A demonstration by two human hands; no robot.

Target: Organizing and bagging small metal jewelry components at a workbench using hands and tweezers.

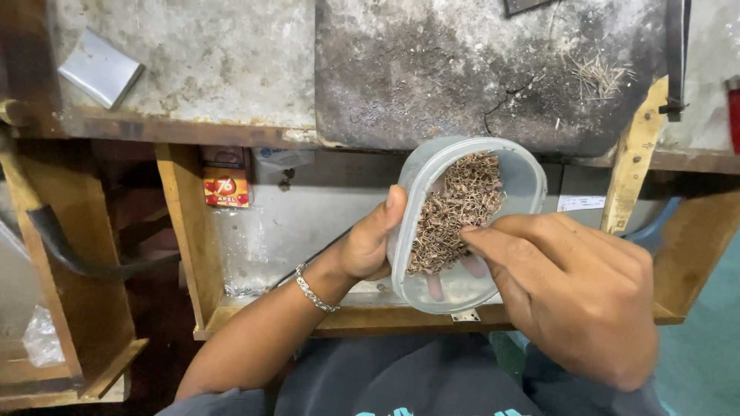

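Observation:
My left hand [368, 245] grips a clear oval plastic tub [518, 182] from below and the side, tilted toward me, thumb on its rim. The tub holds a heap of small brown metal pieces [455, 209], like tiny wire links. My right hand [574, 289] reaches into the tub's lower part, thumb and forefinger pinched at the edge of the heap. Whether a piece is between the fingertips is not visible. A silver chain bracelet [314, 291] circles my left wrist.
A scorched grey work slab [462, 69] tops the bench, with thin wire scraps [597, 75] at its right. A small grey metal plate [100, 66] lies at top left. Below is an open wooden drawer [193, 246] with a small red box [226, 187].

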